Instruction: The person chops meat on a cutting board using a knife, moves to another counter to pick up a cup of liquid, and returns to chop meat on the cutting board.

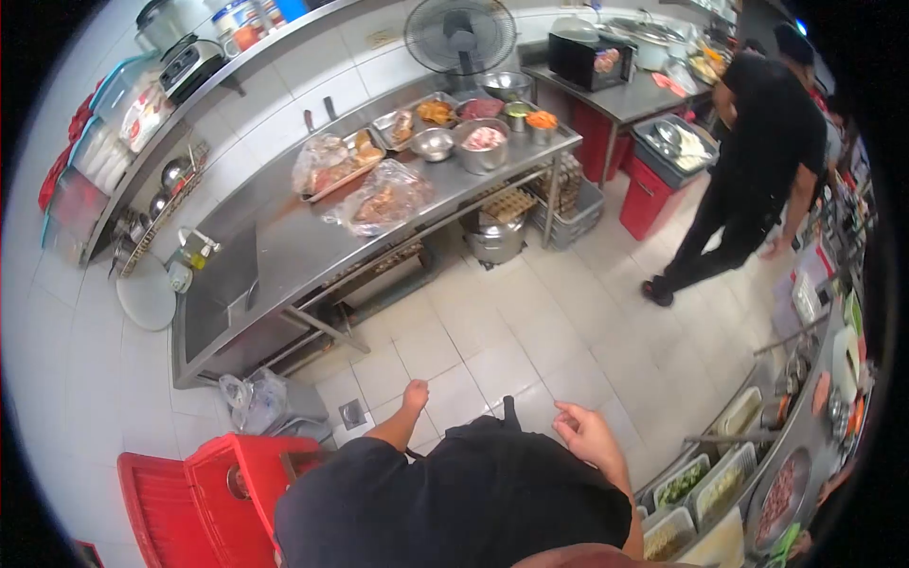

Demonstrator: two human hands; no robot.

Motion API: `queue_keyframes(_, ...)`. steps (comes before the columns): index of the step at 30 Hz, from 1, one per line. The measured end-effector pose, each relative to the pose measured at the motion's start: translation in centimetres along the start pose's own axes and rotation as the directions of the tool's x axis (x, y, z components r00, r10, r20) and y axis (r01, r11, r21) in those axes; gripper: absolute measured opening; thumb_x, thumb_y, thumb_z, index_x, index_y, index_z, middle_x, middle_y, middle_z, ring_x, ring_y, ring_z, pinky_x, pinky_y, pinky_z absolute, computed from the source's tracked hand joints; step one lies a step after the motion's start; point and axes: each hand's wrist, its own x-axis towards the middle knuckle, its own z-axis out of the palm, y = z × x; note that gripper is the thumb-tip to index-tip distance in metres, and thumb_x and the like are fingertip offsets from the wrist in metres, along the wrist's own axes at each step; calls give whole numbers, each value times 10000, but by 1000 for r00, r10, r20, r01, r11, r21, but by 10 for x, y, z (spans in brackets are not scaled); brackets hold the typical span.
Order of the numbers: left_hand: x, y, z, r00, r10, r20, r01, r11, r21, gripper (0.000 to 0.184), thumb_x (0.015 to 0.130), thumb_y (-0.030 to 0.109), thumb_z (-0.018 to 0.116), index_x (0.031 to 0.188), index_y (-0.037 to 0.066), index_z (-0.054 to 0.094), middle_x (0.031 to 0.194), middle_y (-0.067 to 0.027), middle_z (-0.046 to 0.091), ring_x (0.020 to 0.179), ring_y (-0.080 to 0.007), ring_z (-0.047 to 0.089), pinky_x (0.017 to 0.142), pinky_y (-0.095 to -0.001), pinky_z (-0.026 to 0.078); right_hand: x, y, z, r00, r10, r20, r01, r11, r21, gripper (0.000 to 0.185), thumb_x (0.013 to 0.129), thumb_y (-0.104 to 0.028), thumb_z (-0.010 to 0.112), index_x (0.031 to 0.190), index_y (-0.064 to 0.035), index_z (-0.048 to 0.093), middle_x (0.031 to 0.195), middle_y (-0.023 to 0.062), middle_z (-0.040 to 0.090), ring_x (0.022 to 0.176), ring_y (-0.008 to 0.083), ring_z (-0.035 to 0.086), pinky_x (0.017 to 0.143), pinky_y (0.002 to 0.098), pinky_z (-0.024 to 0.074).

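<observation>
One closed left hand (416, 394), one loosely open right hand (589, 437); tub labels (233, 17) illegible.

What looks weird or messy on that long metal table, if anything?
A plastic bag of meat lies straight on the metal table, while another bag sits mostly on a tray. Reddish smears show on the steel beside the tray, maybe drips. I see nothing broken.

bagged meat (386, 201) — clear plastic, crumpled | on steel table (284, 263) — near front edge
</observation>
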Motion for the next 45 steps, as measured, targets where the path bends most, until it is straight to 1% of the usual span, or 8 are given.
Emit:
queue_keyframes(3,39,-17,-39,994,36,-106,-21,990,139,232,975,291,638,988,68,700,781,-62,675,700,-171,638,640,-376,535,41,6,22,1000,-27,-9,28,996,89,408,957,-130,735,1347,-19,681,1031,139,789,838,183,737,783,328,592)
queue_keyframes(9,45,11,-39,994,-70,-82,41,951,-306,185,1029,231,607,1119,76,651,813,-65,657,596,-158,587,486,-299,457,119,4,20,992,-21,-128,38,991,130,407,955,-126,745,1329,23,682,1060,131,782,881,169,725,793,315,586)
queue_keyframes(20,56,64,-49,943,-273,-192,176,895,-410,188,1054,266,605,1126,99,654,828,-48,660,613,-147,590,492,-283,441,374,-23,-48,986,-143,-86,160,952,259,430,1006,-124,705,1401,26,623,1160,113,755,981,144,707,837,302,582)
queue_keyframes(30,60,135,-54,812,-376,-447,-3,763,-647,188,1047,300,614,1091,118,630,857,-42,667,684,-143,615,557,-277,470,567,-307,-67,633,-755,-168,773,606,188,539,1000,-41,695,1517,-17,544,1298,107,686,1133,155,661,999,304,539)
queue_keyframes(36,74,3,-70,737,-550,-392,208,737,-643,145,1013,281,628,1039,138,627,858,-57,677,702,-186,644,504,-351,479,601,-457,-41,472,-862,-188,881,452,139,557,999,-65,707,1521,1,525,1319,149,685,1184,178,654,1037,332,538)
queue_keyframes(37,76,-24,-93,864,-468,-185,139,575,-806,172,969,284,664,1063,141,650,907,-51,694,751,-229,671,559,-393,528,606,-480,-35,443,-875,-198,897,429,110,559,999,-74,712,1520,2,525,1318,146,686,1181,176,655,1036,329,534)
queue_keyframes(42,160,22,-137,817,-476,-327,-15,548,-836,62,1016,190,575,958,173,588,641,-32,542,437,-166,493,355,-305,362,638,-616,-17,305,-919,-251,950,312,12,626,993,-170,760,1533,17,505,1297,145,697,1169,187,660,1020,326,527)
queue_keyframes(45,220,52,-181,783,-526,-332,-1,532,-847,113,1022,259,558,962,166,578,714,-40,575,495,-160,518,393,-286,358,684,-694,-11,256,-930,-262,953,288,-90,745,985,-308,766,1563,39,450,1376,171,678,1226,213,643,1062,345,499)
